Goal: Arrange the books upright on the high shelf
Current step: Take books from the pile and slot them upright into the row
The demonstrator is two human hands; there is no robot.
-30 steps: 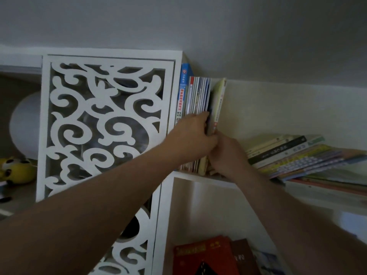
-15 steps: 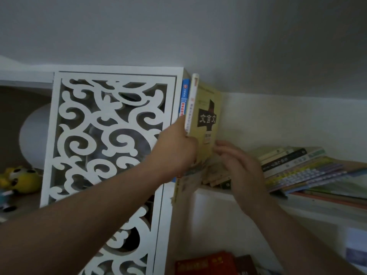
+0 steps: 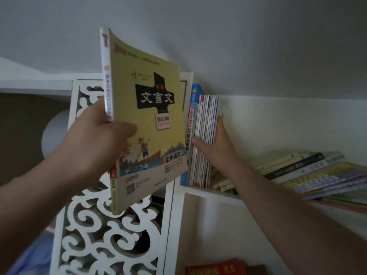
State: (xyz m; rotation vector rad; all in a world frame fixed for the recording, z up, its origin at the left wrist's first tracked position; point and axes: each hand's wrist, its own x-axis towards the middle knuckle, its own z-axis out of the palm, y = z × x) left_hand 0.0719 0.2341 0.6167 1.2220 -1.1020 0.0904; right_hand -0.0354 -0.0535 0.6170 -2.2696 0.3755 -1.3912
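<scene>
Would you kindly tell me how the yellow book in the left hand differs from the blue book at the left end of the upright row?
The yellow book is off the shelf, gripped by the left hand; the blue book stands on the shelf. The yellow book shows its whole front cover, the blue book mostly its spine. The right hand steadies the blue book's row, not the yellow book. Both are roughly upright.

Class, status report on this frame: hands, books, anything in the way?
Left hand grips yellow book, off shelf. Right hand braces upright books. Slumped pile crowds the shelf.
</scene>
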